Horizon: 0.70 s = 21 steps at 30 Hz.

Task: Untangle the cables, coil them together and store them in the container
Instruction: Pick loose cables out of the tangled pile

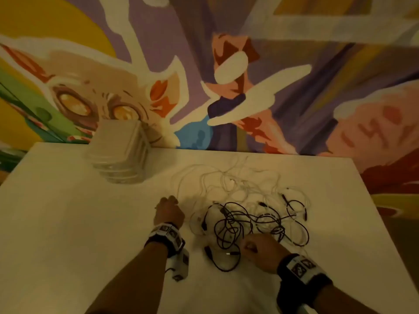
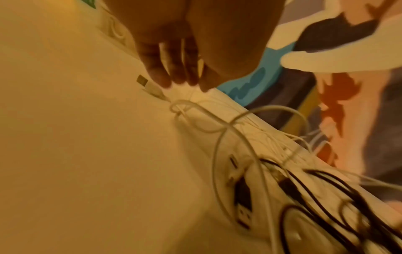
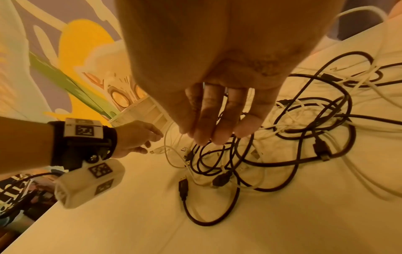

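Note:
A tangle of white cables (image 1: 238, 182) and black cables (image 1: 238, 225) lies on the white table (image 1: 68, 223). My left hand (image 1: 170, 201) is at the tangle's left edge. Its straight fingers (image 2: 165, 75) point down beside a white USB plug (image 2: 150, 86) and hold nothing that I can make out. My right hand (image 1: 247, 245) is at the near side of the tangle, with its straight fingertips (image 3: 204, 137) over the black cable loops (image 3: 217, 159). A black plug (image 3: 182, 187) lies loose just below them. The clear plastic container (image 1: 118, 155) stands at the back left.
A painted mural wall (image 1: 226, 87) rises right behind the table's far edge. The table's right edge (image 1: 385, 223) runs close to the cables. Bare tabletop stretches to the left and near side. Both wrists carry camera straps.

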Each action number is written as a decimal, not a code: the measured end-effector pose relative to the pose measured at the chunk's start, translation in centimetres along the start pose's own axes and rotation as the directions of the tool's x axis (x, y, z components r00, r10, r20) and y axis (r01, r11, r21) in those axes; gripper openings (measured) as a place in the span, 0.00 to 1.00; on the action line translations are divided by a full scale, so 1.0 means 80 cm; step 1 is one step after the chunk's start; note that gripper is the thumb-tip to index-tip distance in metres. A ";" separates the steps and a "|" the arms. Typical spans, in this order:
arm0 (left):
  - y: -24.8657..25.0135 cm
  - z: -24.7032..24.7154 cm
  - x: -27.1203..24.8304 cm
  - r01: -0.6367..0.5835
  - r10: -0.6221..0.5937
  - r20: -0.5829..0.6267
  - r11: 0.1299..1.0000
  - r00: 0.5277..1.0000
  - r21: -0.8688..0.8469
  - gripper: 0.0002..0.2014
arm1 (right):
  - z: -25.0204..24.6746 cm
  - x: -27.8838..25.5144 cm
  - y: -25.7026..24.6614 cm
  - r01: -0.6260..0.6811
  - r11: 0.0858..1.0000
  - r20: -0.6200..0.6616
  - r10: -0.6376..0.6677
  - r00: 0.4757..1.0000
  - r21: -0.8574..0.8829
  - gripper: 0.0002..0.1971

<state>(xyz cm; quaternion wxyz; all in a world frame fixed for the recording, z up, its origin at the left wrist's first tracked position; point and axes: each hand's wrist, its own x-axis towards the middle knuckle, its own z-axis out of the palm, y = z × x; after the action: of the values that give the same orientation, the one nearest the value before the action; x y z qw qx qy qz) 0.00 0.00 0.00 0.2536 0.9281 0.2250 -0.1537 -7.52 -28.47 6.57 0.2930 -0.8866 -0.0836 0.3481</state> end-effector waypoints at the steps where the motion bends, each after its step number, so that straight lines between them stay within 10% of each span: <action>1: -0.006 -0.004 0.008 0.074 -0.073 -0.013 0.997 0.997 0.029 0.18 | 0.002 0.002 0.004 -0.005 1.000 -0.005 0.005 1.000 -0.005 0.06; 7: -0.047 0.011 0.046 0.117 -0.132 0.064 0.974 0.989 0.195 0.20 | 0.005 0.001 0.015 -0.029 0.999 0.007 0.029 1.000 -0.024 0.07; 15: -0.002 -0.010 0.031 -0.142 0.120 -0.112 0.966 0.986 -0.218 0.08 | -0.012 0.015 -0.002 0.022 0.999 -0.041 -0.020 0.999 0.050 0.05; 21: 0.098 -0.070 -0.031 -0.332 0.270 -0.219 0.503 0.937 -0.798 0.03 | -0.049 0.043 -0.049 0.170 0.973 -0.354 -0.105 0.929 0.156 0.01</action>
<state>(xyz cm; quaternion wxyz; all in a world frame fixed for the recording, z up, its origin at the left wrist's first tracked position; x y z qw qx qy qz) 2.73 -3.83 8.74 0.6726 0.7297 0.1138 0.0465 -2.15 -25.91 9.20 0.4073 -0.8947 -0.0610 0.1731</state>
